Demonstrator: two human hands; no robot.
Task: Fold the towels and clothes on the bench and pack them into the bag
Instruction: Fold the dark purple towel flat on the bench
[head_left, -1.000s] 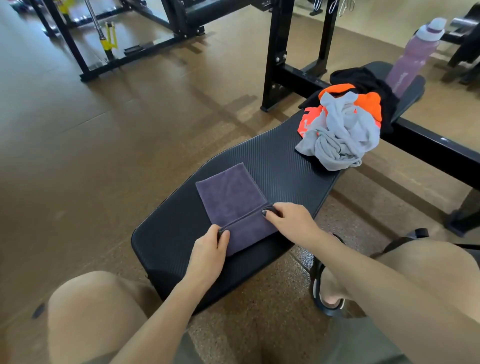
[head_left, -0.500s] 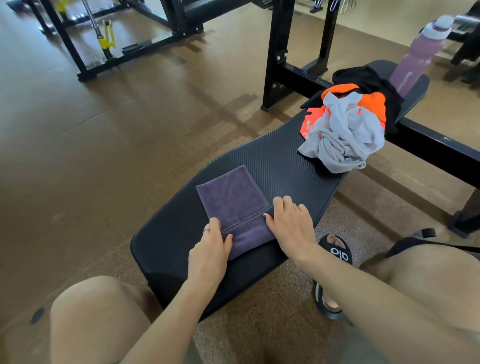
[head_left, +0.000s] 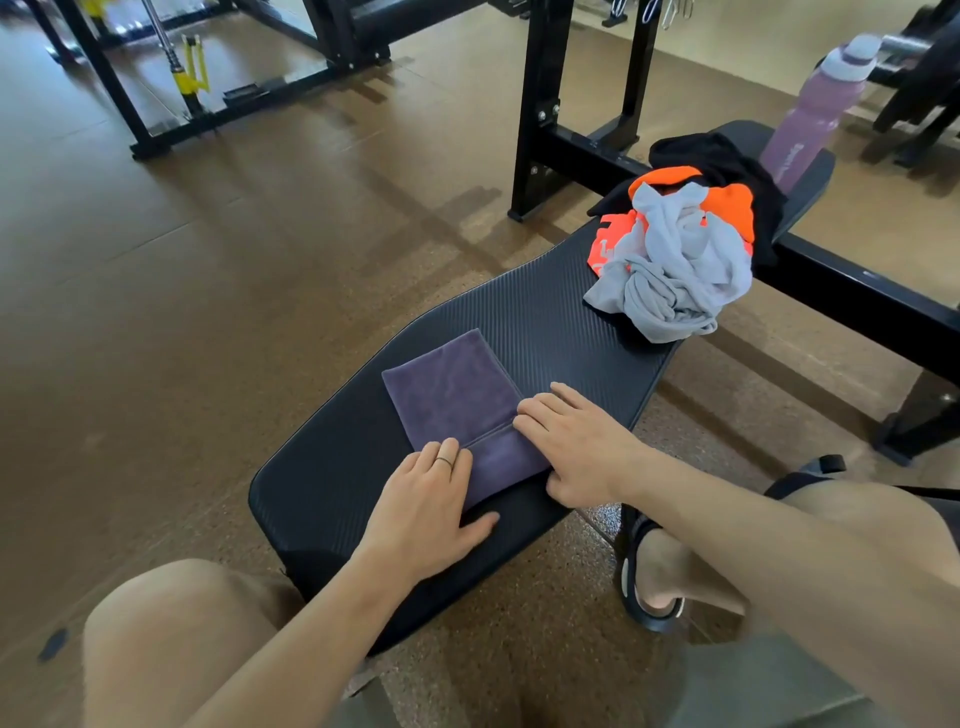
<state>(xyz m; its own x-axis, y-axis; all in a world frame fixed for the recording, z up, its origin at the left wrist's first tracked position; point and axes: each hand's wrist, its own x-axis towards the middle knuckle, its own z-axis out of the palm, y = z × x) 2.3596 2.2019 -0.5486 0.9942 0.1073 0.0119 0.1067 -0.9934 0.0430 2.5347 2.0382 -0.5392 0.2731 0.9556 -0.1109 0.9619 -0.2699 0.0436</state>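
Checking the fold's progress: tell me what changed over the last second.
Both hands let go of the purple towel's near fold: the left hand and right hand now lie flat, pressing its near corners. The towel, the clothes pile and the bottle stayed put on the bench.

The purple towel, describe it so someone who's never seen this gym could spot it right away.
Find the long black padded bench crossing the brown floor. On its near end, between the left hand and right hand, lies the purple towel. Unlike the crumpled heap of grey, orange and black clothes farther along, it is one flat, neatly folded rectangle.
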